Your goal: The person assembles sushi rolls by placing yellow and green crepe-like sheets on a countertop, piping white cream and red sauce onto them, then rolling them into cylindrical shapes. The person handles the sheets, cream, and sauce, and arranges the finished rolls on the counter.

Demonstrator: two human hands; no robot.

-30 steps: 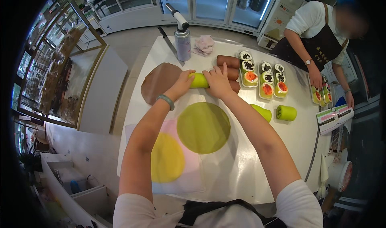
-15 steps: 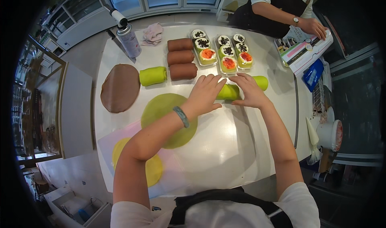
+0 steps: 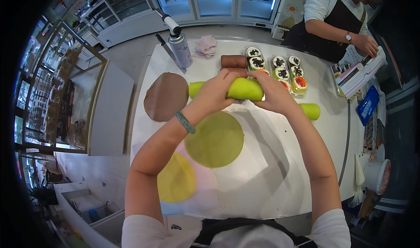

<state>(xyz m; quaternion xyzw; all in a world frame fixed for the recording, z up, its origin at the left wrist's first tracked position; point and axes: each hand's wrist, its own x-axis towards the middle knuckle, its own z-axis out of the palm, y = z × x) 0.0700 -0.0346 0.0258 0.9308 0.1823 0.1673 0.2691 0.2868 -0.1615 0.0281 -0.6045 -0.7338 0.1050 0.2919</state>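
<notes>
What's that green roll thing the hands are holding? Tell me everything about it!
The green roll is a soft-looking, bright lime-green crepe rolled into a thick log. It lies sideways, above the white table. The left hand grips its left-middle and the right hand its right end, so the middle and ends peek out. Another green roll sits at its left.

The left hand (image 3: pixel 215 92) covers the middle of the green roll (image 3: pixel 245 89), so that part can't be seen. The right hand (image 3: pixel 272 92) hides 1 end and part of the far trays of cut rolls (image 3: pixel 280 68). A far person (image 3: pixel 332 16) is cut off at the top edge.
</notes>
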